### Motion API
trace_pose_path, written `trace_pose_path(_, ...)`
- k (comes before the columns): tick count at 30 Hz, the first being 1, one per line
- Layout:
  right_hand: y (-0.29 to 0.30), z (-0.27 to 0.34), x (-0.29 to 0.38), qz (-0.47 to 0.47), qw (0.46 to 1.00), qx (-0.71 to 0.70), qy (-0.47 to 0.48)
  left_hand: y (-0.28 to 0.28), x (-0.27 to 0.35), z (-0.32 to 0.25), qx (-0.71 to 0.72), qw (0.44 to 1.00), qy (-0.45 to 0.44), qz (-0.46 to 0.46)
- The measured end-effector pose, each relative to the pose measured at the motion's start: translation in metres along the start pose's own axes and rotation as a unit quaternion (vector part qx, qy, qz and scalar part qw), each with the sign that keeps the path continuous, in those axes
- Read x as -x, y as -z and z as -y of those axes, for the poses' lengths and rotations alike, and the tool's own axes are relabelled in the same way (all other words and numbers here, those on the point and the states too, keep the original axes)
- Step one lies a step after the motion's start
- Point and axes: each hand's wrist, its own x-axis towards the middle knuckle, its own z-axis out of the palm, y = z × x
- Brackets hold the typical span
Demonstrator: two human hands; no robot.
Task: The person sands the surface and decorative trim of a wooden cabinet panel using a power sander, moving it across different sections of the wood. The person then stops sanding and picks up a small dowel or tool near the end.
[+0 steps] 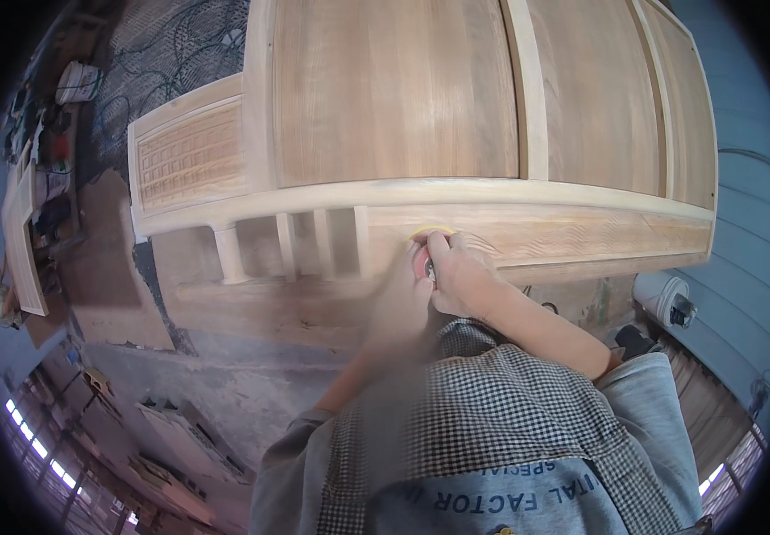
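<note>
Both of my hands are on a small red power tool (423,263), most likely a handheld sander, with a thin yellow rim at its far side. My right hand (460,271) wraps its right side, fingers bent over the top. From the left, my left hand (404,294) grips it too, though a blur in front of the lens hides part of that hand and forearm. The tool's far edge meets a pale wooden panel (559,239) carved with wavy lines. This panel belongs to a large unpainted wooden furniture piece (398,93) with broad flat boards and a rounded front rail (385,194).
Left of the panel stand short wooden slats (285,246) and a turned post (229,254). A lattice-carved end panel (191,154) juts out leftward. White buckets (659,297) sit at right and far left. Another person (0,301) is beside furniture at the far left.
</note>
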Motion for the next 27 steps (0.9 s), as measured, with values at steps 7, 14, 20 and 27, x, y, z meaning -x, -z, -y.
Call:
trace_pose_path(7,0.006,-0.021,0.014,-0.011,0.998,0.036,-0.052,-0.028,-0.01,0.03,-0.083,0.996,-0.023,0.03)
trace_pose_path(14,0.011,-0.055,0.06,-0.033,0.995,0.053,-0.083,-0.058,-0.015,0.026,-0.031,0.985,-0.061,0.157)
trace_pose_path(20,0.023,-0.068,0.047,-0.066,0.995,0.0,-0.079,-0.076,-0.032,0.018,-0.072,0.992,-0.02,0.099)
trace_pose_path(27,0.029,-0.079,0.044,-0.034,0.994,-0.023,-0.102,-0.091,-0.043,0.016,0.04,0.992,-0.095,0.074)
